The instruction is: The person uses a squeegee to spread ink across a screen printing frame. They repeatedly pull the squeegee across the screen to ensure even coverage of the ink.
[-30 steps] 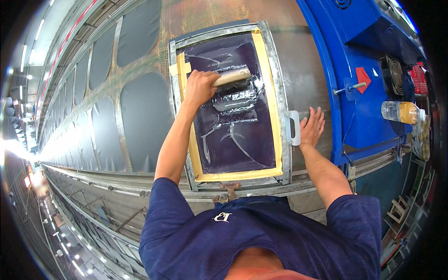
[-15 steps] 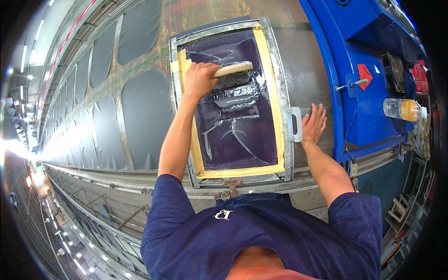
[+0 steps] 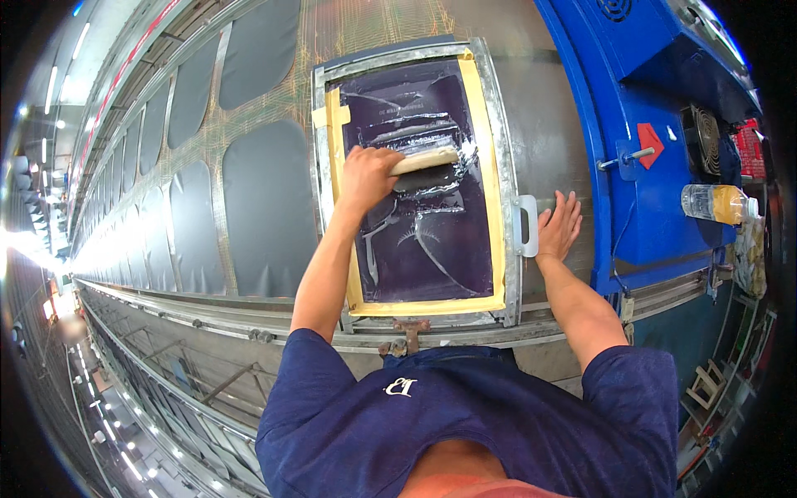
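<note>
While left hand (image 3: pixel 371 177) grips squeegee (image 3: pixel 426 160), upper centre | right hand (image 3: pixel 559 227) lies fingers spread, right of centre | taped screen (image 3: pixel 491 216) mid-frame

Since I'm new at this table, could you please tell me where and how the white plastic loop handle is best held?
Probably hold the handle by its outer bar, from the right: it juts past the grey metal frame, with an open slot through it.

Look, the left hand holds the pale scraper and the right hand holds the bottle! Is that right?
Not quite: the right hand isn't holding the bottle. The head view shows that hand open over the grey table, with the bottle away by the blue machine. The left hand does hold the pale scraper.
</note>
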Demonstrator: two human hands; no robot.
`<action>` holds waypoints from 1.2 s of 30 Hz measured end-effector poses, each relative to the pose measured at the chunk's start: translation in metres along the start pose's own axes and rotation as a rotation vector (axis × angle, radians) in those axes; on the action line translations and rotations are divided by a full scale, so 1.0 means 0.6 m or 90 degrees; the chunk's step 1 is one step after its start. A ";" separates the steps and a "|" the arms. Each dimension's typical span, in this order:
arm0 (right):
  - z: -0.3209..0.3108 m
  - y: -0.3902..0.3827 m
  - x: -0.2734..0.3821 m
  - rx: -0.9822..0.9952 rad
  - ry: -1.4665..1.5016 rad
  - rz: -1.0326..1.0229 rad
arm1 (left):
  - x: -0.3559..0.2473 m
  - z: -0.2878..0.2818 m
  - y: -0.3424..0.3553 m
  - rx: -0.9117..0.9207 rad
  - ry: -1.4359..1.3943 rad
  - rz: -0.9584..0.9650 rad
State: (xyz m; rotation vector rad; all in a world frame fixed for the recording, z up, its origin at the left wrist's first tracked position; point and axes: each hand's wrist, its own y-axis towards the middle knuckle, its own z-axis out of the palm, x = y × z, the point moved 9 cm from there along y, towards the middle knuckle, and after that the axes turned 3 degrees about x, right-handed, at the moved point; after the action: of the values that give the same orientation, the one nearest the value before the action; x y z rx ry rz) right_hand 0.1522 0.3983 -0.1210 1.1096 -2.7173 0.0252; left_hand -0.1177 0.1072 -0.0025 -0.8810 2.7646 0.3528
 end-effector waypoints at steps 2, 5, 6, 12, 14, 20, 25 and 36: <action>0.001 -0.004 -0.004 0.001 -0.007 0.000 | 0.016 -0.005 0.026 0.086 -0.019 -0.018; 0.001 -0.005 -0.001 -0.005 -0.001 -0.006 | 0.027 -0.005 0.053 0.003 0.004 -0.006; 0.002 -0.004 0.002 -0.003 0.002 -0.008 | 0.033 -0.003 0.055 -0.019 0.008 -0.004; 0.000 -0.007 -0.002 0.000 -0.001 -0.009 | 0.054 0.000 0.094 0.067 -0.018 -0.020; -0.003 -0.005 0.002 0.005 0.001 -0.010 | 0.044 -0.002 0.101 0.000 0.016 0.013; -0.006 -0.003 -0.001 -0.005 0.006 -0.013 | 0.013 -0.007 0.094 0.078 -0.032 0.055; -0.004 -0.003 0.004 0.000 0.000 -0.019 | -0.043 0.018 0.102 0.040 -0.022 0.116; 0.002 -0.001 0.000 -0.017 -0.006 -0.018 | 0.041 -0.033 0.027 0.147 -0.020 -0.091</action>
State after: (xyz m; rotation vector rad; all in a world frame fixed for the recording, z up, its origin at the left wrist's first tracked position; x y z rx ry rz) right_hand 0.1526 0.3978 -0.1224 1.1433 -2.7010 -0.0201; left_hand -0.1493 0.1011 0.0120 -0.9950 2.6269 0.0211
